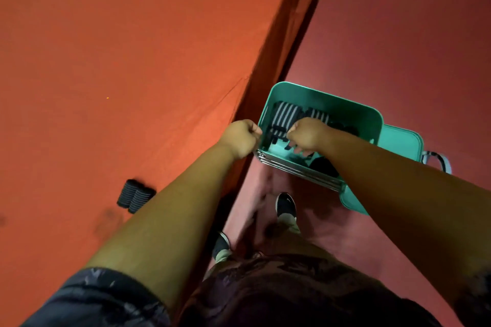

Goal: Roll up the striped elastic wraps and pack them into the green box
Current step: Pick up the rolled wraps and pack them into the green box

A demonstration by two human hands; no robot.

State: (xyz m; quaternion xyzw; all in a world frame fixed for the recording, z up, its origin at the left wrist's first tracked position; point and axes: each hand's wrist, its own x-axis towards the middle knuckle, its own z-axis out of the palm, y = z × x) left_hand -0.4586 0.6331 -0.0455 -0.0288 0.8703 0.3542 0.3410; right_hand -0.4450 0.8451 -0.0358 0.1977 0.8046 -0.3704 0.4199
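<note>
Orange cloth covers the bench (106,61). Right of it, on the red floor (398,48), stands the open green box (332,103) with striped wraps (285,114) inside. The left hand (240,138) is clenched at the box's left rim, its grip unclear. The right hand (308,135) curls down among the wraps, and I cannot tell what it holds. Left of the box, two rolled wraps (135,196) lie on the bench.

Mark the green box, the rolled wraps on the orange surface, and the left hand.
green box (342,109): head view, far wall.
rolled wraps (136,197): head view, middle of pair.
left hand (240,138): head view, its back.
</note>
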